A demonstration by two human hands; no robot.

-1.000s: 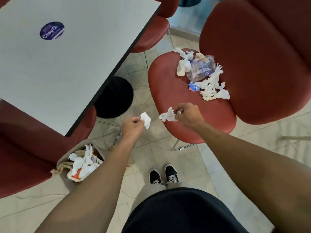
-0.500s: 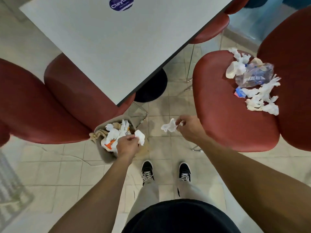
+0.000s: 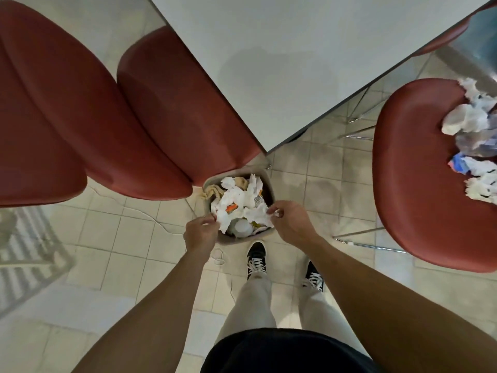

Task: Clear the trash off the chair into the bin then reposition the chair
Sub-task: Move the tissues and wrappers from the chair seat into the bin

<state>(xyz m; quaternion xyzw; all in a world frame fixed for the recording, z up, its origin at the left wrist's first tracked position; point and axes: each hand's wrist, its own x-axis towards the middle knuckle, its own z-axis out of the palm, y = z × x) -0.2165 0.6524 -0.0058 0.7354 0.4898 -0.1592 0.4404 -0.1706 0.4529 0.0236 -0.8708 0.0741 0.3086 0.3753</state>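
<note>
Crumpled tissues and a crushed plastic bottle (image 3: 476, 140) lie heaped on the red chair (image 3: 419, 168) at the right, the pile cut off by the frame edge. The bin (image 3: 265, 176), half under another red chair (image 3: 172, 109) beside the worktop (image 3: 290, 55), is full of paper. Over it, the left hand (image 3: 200, 234) pinches a white tissue (image 3: 223, 220); the right hand (image 3: 289, 224) pinches another tissue (image 3: 258, 215), its fingers partly hidden.

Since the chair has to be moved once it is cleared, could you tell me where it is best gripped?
Probably grip the chair by the bare front rim of its seat, coming from the near side. The trash sits toward the far right of the seat, so that rim is free, and its rounded lip would let fingers curl under. The back is out of view, so I cannot judge it.
</note>
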